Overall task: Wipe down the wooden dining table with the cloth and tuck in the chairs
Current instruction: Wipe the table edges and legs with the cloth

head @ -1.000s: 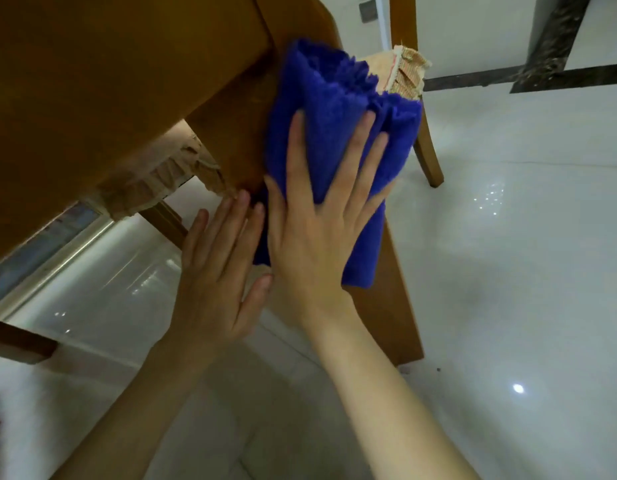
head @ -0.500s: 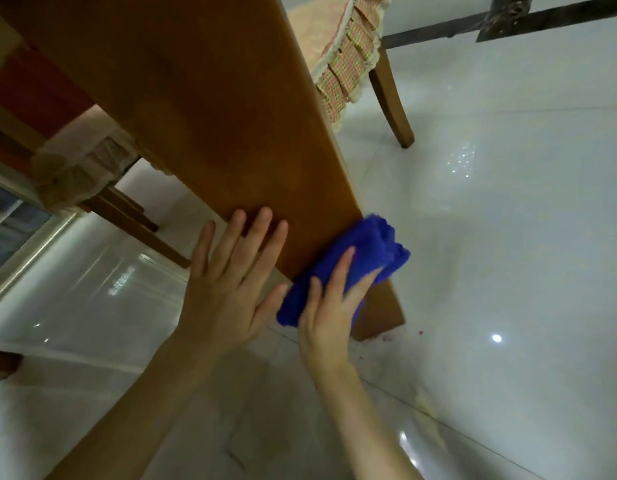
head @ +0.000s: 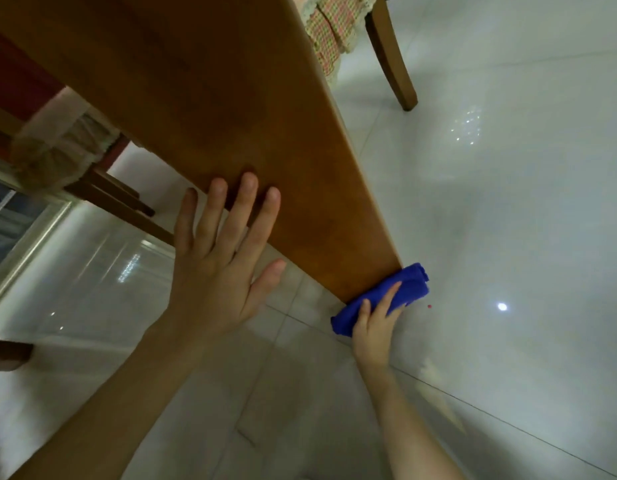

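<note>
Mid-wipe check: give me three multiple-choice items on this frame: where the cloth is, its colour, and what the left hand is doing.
1. Where is the cloth? A. at the foot of the table leg, by the floor; B. halfway up the leg; C. loose on the floor, apart from the leg.
2. Its colour? A. white; B. red; C. blue.
3. The left hand is: A. clenched in a fist; B. open, straight fingers on the leg; C. gripping the cloth.
Key: 1 A, the right hand presses it against the leg's bottom end; 2 C, plainly blue; 3 B, its fingertips lie on the wood.
</note>
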